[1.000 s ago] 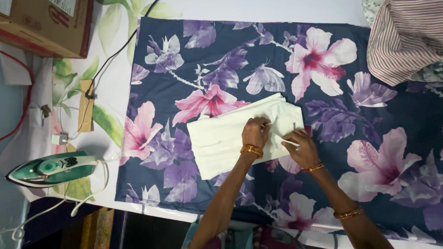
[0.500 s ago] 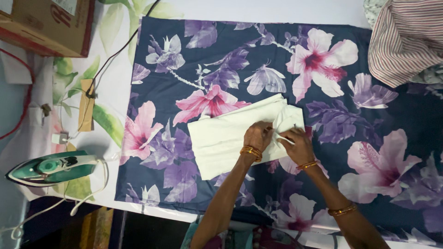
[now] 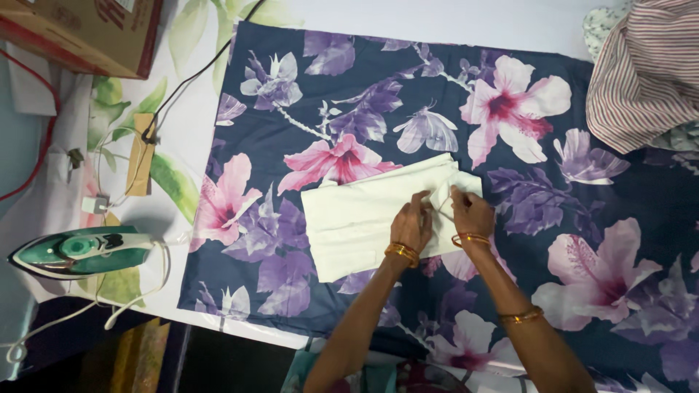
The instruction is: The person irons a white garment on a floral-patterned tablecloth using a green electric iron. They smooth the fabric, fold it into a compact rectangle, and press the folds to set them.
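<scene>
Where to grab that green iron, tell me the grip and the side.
Take the green iron by the handle along its top, coming from above. It lies pointed tip left, cord end right, so close the fingers across the handle and keep clear of its white cord.

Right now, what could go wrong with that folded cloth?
Both hands, left hand and right hand, pinch only the right end of the white cloth, so the loose layers at its other end could slip apart. The iron sits near the table edge with its cord hanging off, which might snag.
</scene>
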